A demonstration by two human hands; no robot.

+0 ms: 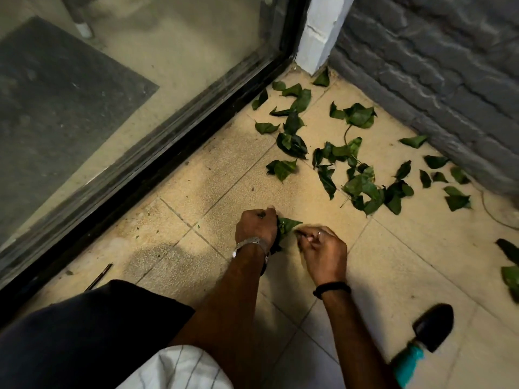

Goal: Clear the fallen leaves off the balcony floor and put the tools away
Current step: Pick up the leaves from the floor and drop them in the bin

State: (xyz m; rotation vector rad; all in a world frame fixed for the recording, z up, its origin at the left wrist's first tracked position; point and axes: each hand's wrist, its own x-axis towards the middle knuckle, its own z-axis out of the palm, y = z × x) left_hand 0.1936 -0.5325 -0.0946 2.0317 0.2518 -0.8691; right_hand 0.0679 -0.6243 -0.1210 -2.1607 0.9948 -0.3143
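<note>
Several green fallen leaves (362,181) lie scattered over the beige tiled balcony floor (393,262), from the far corner toward the right wall. My left hand (257,224) is low over the floor and grips a small bunch of leaves (286,223) that stick out to its right. My right hand (323,249) hovers just beside that bunch with its fingers curled; its tips are blurred and I cannot tell whether they pinch a leaf. A hand trowel (427,332) with a black blade and teal handle lies on the floor at the lower right.
A black sliding-door track (157,161) and glass door run along the left. A grey stone wall (435,80) closes the right side, with a white post (323,32) in the corner. Two more leaves (509,265) lie at the right edge. A thin dark stick (99,276) lies by the track.
</note>
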